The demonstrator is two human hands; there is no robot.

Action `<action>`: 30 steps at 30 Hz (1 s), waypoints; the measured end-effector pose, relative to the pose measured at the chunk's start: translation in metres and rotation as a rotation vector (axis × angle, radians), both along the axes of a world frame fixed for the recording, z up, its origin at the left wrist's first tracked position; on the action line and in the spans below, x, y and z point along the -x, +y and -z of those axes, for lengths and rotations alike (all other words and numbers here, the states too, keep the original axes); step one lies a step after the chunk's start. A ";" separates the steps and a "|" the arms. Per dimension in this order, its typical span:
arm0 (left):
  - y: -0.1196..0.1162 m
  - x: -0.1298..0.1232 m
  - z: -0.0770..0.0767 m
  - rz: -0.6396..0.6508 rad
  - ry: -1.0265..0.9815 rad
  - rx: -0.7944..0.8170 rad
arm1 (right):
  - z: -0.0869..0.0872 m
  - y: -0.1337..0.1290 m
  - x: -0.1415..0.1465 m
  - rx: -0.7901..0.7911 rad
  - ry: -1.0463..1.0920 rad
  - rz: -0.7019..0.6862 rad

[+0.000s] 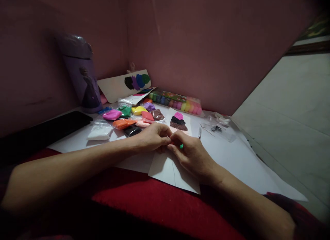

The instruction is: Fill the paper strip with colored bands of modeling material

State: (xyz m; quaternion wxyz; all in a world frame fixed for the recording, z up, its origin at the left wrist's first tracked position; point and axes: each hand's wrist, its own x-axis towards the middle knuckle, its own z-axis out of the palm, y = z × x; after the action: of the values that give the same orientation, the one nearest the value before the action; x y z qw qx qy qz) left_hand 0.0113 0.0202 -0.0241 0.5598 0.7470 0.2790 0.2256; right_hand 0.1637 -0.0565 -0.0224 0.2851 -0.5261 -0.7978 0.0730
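My left hand (154,137) and my right hand (189,153) meet over a narrow white card (173,171), fingertips pinched together. A speck of red shows between the fingertips, too small to make out. A bit of green clay (181,146) is visible by my right hand's fingers; whether it is held or stuck to the card cannot be told. Above my hands, the card bears textured patches: pink clay (178,115), black clay (178,120) and brown clay (178,127). A thin line runs down the card's near part.
Several bags of coloured clay (123,123) lie left of the card, with a clay pack (175,101) behind. A purple tumbler (87,78) stands back left, near painted cards (113,87). Plastic scraps (216,128) and a pen-like tool (199,133) lie right, on white paper (232,164).
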 end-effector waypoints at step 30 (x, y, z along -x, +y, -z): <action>-0.004 0.000 -0.002 -0.056 0.076 -0.238 | 0.000 -0.001 0.000 -0.007 0.006 -0.004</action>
State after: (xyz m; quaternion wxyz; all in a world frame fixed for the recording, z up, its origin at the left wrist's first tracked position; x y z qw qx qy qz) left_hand 0.0112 0.0159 -0.0224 0.4496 0.8082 0.2918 0.2441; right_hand 0.1638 -0.0571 -0.0225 0.2891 -0.5235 -0.7982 0.0722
